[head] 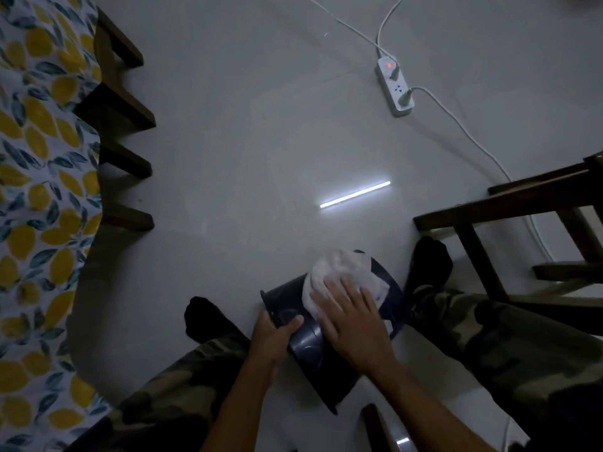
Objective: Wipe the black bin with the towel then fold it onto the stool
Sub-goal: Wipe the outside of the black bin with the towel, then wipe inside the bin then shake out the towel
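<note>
1. a pale grey, glossy floor (248, 132) fills the dim room and mirrors a bright strip of light (355, 194).
2. a lemon-print cloth (39, 197) covers the left edge, with dark wooden legs (125, 161) showing from under it.
3. a dark wooden stool (509, 207) stands at the right, well apart from the cloth.
4. the person's camouflage trousers (509, 347) spread either side of the black bin (313, 350), which lies tilted between the legs.
5. a white power strip (394, 88) with cables lies on the far floor.
6. the right hand (354, 324) lies flat, fingers spread, pressing the white towel (342, 275) onto the bin's side.
7. the left hand (272, 337) is curled around the bin's rim, thumb inside.
</note>
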A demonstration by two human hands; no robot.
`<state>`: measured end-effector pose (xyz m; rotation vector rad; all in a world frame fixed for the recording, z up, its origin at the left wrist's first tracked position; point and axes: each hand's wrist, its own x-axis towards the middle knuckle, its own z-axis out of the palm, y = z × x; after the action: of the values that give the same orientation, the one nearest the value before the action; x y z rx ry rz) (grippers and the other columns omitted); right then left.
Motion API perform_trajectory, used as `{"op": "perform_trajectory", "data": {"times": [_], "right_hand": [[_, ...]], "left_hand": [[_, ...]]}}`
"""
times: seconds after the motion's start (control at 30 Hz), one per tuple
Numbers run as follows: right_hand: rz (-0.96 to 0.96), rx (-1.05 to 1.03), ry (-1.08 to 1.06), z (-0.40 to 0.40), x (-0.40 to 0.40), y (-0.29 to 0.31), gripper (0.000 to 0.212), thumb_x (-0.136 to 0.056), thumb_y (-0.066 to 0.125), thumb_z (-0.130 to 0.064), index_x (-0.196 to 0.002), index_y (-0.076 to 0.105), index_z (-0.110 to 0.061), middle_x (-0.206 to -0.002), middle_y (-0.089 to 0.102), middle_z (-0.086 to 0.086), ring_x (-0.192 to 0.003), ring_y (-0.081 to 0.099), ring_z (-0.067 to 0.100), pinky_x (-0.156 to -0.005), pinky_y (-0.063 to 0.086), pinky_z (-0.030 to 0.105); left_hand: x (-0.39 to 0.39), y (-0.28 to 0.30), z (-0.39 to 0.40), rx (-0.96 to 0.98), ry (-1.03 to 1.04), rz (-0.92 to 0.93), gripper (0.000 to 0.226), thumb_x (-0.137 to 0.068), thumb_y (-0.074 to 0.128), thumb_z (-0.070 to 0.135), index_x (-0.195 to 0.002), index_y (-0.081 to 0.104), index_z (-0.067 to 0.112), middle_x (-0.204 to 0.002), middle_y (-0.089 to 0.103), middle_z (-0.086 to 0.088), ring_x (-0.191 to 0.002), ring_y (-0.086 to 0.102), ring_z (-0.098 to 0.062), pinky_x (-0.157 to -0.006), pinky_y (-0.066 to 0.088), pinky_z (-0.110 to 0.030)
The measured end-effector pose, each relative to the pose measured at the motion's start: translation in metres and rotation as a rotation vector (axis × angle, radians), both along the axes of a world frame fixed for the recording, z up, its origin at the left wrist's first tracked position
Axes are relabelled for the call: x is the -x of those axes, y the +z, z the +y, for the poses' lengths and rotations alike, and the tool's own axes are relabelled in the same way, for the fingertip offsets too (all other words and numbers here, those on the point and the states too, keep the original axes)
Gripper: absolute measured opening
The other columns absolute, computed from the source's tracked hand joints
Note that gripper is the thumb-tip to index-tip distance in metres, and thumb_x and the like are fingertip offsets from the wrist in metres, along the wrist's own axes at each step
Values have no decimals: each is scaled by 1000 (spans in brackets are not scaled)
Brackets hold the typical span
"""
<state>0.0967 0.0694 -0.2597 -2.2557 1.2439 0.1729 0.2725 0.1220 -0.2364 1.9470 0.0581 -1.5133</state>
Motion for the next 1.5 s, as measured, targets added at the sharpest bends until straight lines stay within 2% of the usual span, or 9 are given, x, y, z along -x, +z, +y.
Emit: {"op": "perform_trajectory", "data": {"times": [0.33, 0.47, 0.6, 0.73, 0.83, 0.97, 1.13, 1.33, 1.5], "right_hand": [[-12, 6, -456, -83, 9, -18, 42, -108, 36, -39, -144, 55, -30, -146, 59, -5, -135, 54, 22, -114, 40, 43], [-93, -104, -899, -82, 40, 9, 37, -109, 35, -30, -133, 63, -22, -136, 64, 4, -126, 61, 28, -101, 45, 39], [-184, -79, -939, -62, 44, 47, 37, -109, 37, -30, -135, 62, -23, -140, 62, 1, -131, 57, 25, -104, 43, 39], [-301, -128, -1055, -48, 33, 71, 37, -109, 37, -33, -134, 61, -20, -134, 65, 7, -125, 61, 30, -93, 40, 30], [-385, -125, -1006, -44, 23, 85, 36, -109, 38, -31, -135, 62, -22, -135, 65, 2, -125, 60, 22, -94, 39, 26], [-430, -112, -974, -40, 19, 98, 36, -109, 38, -33, -135, 63, -27, -136, 65, -5, -118, 51, 0, -95, 38, 21], [-431, -115, -960, -39, 21, 101, 33, -110, 39, -33, -134, 62, -30, -136, 65, -6, -115, 50, -3, -87, 34, 9], [-463, -111, -930, -31, 18, 123, 34, -109, 40, -33, -137, 60, -29, -137, 63, -7, -115, 49, -8, -96, 38, 14], [-466, -68, -855, -18, 10, 154, 36, -108, 43, -32, -139, 60, -25, -137, 63, -9, -121, 50, -4, -98, 40, 17]], "left_hand": [[1, 3, -16, -25, 26, -19, 36, -83, 79, -2, -115, 63, 4, -114, 72, -21, -103, 71, -38, -94, 57, -57], [8, 30, -29, 73, -226, -230, 33, -88, 76, 5, -116, 59, 12, -112, 71, -6, -96, 69, -20, -75, 56, -27], [24, 69, -44, 172, -518, -559, 30, -93, 69, 18, -114, 49, 24, -108, 69, -1, -98, 68, -24, -81, 56, -35], [48, 72, -39, 134, -949, -926, 39, -95, 62, 17, -128, 43, 26, -105, 71, -3, -87, 73, -30, -68, 53, -39], [55, 49, -29, 212, -1083, -965, 57, -70, 82, 3, -118, 58, 23, -78, 71, -2, -54, 68, -22, -42, 51, -31], [69, 23, -24, 139, -1294, -1072, 53, -55, 90, 1, -101, 72, 19, -68, 70, -5, -47, 65, -23, -39, 47, -28], [76, 15, -16, 91, -1293, -1011, 47, -59, 90, 3, -100, 72, 20, -74, 74, -2, -56, 70, -20, -46, 53, -30], [77, 29, -16, 160, -1260, -829, 34, -96, 55, 11, -130, 54, 17, -126, 66, -9, -112, 65, -27, -87, 52, -38], [68, 80, -28, 198, -997, -721, 20, -100, 54, 37, -113, 59, 22, -111, 71, -4, -102, 67, -26, -81, 52, -35]]}}
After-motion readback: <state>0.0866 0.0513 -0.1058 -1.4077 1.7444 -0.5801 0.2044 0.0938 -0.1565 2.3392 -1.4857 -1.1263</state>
